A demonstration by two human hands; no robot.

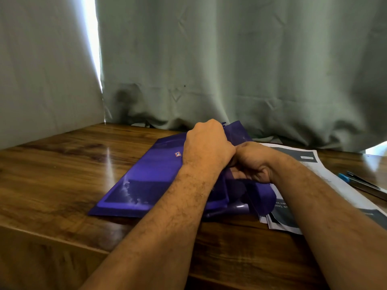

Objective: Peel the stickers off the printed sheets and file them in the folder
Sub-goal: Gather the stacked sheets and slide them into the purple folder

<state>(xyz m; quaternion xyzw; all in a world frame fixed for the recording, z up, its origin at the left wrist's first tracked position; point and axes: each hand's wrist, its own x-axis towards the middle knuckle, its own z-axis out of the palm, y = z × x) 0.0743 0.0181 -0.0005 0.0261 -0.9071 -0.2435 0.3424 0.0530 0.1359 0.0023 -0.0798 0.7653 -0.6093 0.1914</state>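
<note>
A purple plastic folder [146, 181] lies on the wooden table, with a small red and white label near its far edge. My left hand [207, 143] is curled over the folder's right side, and its fingers appear to grip a raised purple flap [238, 130]. My right hand [253, 164] sits right beside it, fingers curled around the purple plastic at the folder's opening. Printed sheets [293, 220] with dark blocks lie under and to the right of the folder. No loose sticker can be made out.
A pen with a blue part [360, 183] lies at the right edge of the table [62, 174]. A grey-green curtain [230, 70] hangs close behind the table. The table's front edge runs near the bottom left.
</note>
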